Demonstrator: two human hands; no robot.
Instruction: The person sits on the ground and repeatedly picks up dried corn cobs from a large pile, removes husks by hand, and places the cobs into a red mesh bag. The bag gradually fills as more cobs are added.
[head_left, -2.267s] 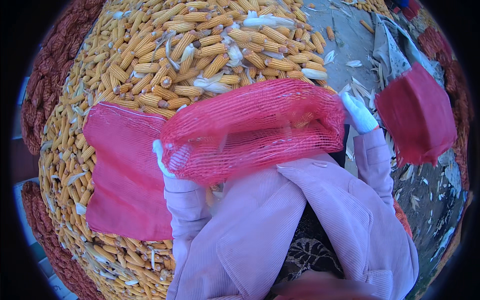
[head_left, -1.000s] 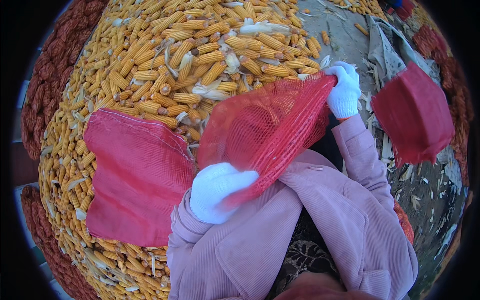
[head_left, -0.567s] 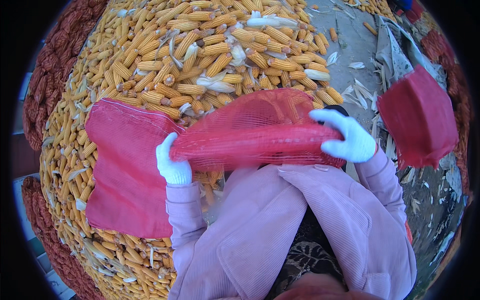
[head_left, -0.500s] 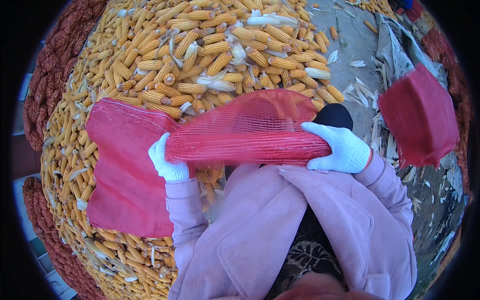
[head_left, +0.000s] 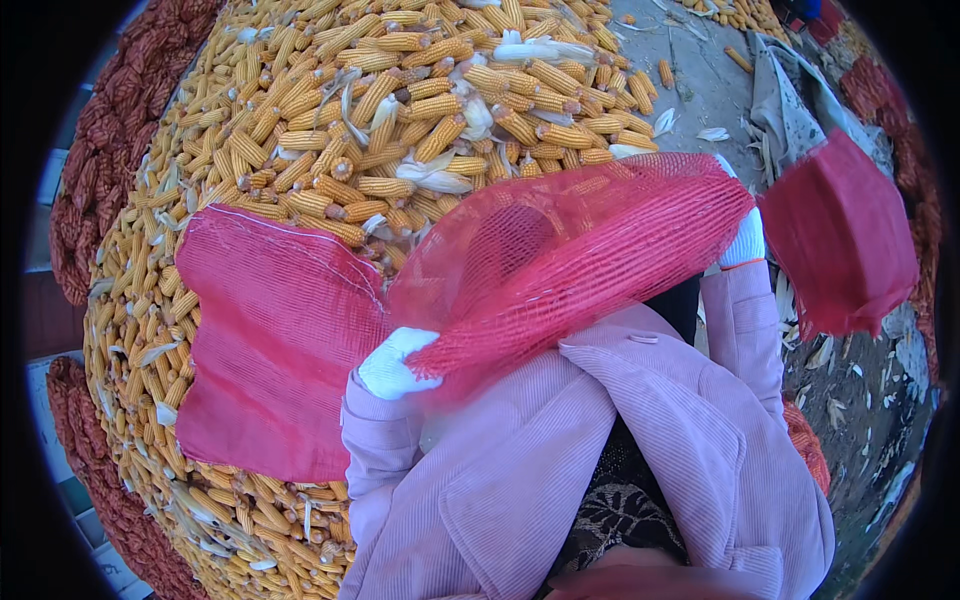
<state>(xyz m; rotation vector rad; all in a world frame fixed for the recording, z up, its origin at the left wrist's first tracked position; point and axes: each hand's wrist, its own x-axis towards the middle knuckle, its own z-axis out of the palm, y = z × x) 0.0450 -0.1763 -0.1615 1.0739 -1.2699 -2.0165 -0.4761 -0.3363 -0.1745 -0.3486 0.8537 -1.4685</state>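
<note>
Red mesh bag [head_left: 590, 275] slung slantwise between two gloved hands.
Left hand [head_left: 398, 365] pinches its bunched near end; right hand [head_left: 745, 238] at the opposite end, fingers mostly behind mesh, grip can't be told. Corn cobs [head_left: 433, 108] beyond both hands. Bag likely light, limp, snag-prone; best held by the gathered rim.

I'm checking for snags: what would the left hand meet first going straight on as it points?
The left hand would likely meet first the mesh bag it holds; corn shows beyond, its depth unclear.
</note>
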